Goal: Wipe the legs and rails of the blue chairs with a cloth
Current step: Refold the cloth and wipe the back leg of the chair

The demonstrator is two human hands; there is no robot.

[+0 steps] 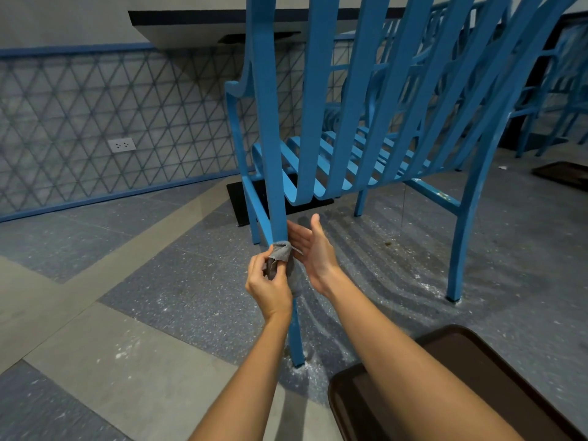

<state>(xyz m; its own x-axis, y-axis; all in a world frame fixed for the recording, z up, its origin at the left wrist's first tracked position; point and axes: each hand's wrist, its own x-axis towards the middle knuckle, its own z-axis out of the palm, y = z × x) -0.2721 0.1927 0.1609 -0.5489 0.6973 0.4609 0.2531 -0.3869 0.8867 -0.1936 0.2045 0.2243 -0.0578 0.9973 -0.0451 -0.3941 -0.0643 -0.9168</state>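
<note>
A blue metal chair (366, 128) stands in front of me, its back slats rising to the top of the view. Its near left leg (273, 173) runs down to the floor. A grey cloth (283, 253) is wrapped round that leg low down. My left hand (269, 286) pinches the cloth against the leg. Just right of the leg my right hand (313, 249) is held with its fingers straight, palm facing the leg and cloth.
A dark brown tray (451, 351) lies at the bottom right under my right forearm. White dust speckles the floor round the chair's feet. More blue chairs (560, 100) stand at the far right, and a table edge (191, 23) overhangs at the top.
</note>
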